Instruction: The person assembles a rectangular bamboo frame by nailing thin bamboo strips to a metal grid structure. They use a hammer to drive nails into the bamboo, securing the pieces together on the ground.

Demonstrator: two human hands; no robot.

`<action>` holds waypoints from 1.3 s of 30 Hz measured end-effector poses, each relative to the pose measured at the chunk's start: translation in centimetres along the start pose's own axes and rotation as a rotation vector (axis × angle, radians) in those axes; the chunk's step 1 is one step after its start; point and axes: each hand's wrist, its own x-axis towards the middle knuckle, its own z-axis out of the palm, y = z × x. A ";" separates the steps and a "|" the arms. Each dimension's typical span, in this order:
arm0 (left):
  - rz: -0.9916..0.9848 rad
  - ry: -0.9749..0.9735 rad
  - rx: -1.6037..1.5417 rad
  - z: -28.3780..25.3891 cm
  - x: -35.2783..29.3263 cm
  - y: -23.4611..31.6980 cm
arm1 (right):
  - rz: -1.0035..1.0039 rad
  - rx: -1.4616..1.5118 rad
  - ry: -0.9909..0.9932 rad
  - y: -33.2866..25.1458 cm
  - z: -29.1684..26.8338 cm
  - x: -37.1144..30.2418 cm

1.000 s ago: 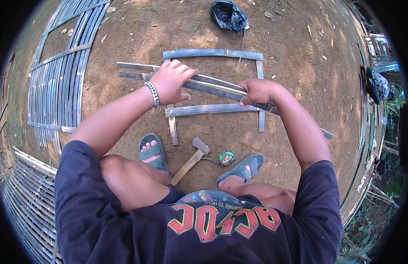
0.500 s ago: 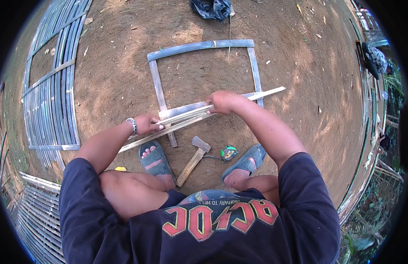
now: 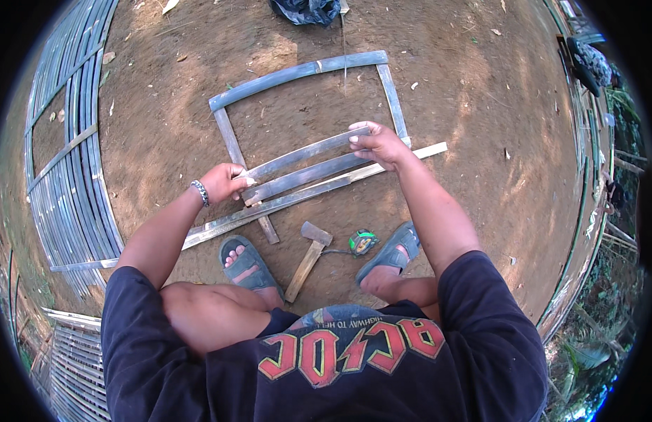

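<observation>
My left hand (image 3: 227,183) and my right hand (image 3: 382,146) are closed on the two ends of a short bamboo slat (image 3: 298,155), its dark face up. It is held just beyond the near crosspiece (image 3: 308,176) of a bamboo frame (image 3: 290,74) on the ground. Closer to me, a long pale bamboo strip (image 3: 276,204) lies slantwise along that crosspiece, reaching past the frame on both sides. A hatchet (image 3: 306,267) with a wooden handle and a green tape measure (image 3: 363,242) rest between my sandaled feet.
Slatted bamboo panels lie on the left, a large one (image 3: 72,162) and a nearer one (image 3: 76,366). A black plastic bag (image 3: 306,10) sits at the far edge. Bamboo poles (image 3: 579,232) and plants line the right side.
Both hands have moved away from me with the short slat, which now shows its dark face instead of a pale one. The long strip stays lying behind, nearer my feet.
</observation>
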 end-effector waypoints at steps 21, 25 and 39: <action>-0.176 0.166 -0.403 -12.1 -5.4 -0.3 | -0.317 0.643 0.360 2.6 -10.1 3.2; -0.122 0.173 -0.551 -12.8 -6.9 0.2 | -0.326 0.661 0.397 3.3 -12.2 2.4; 0.777 0.675 -0.845 -12.0 -7.3 9.8 | 0.237 0.303 -0.257 8.9 3.1 -4.9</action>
